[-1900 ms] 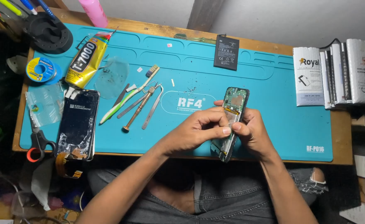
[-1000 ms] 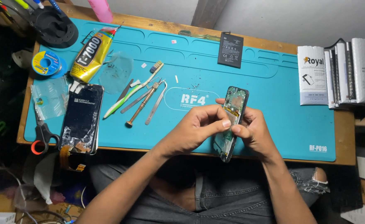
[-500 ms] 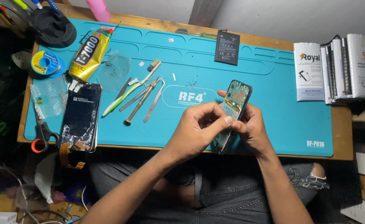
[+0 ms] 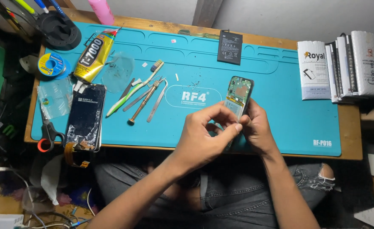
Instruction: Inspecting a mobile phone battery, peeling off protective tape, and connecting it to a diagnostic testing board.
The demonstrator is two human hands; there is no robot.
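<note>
R hand grips opened phone, L hand pinching it

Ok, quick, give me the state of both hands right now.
Left hand: fingers pinched shut on the middle of the opened phone.
Right hand: closed around the opened phone, holding it from behind.

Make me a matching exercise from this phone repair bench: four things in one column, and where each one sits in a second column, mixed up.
Things:
1. battery
2. glue tube
3. scissors
4. opened phone

Places:
A. front left corner of the mat
B. between the left hand and right hand
C. back edge of the mat, middle
D. back left of the mat

Pairs: 1-C, 2-D, 3-A, 4-B
</note>
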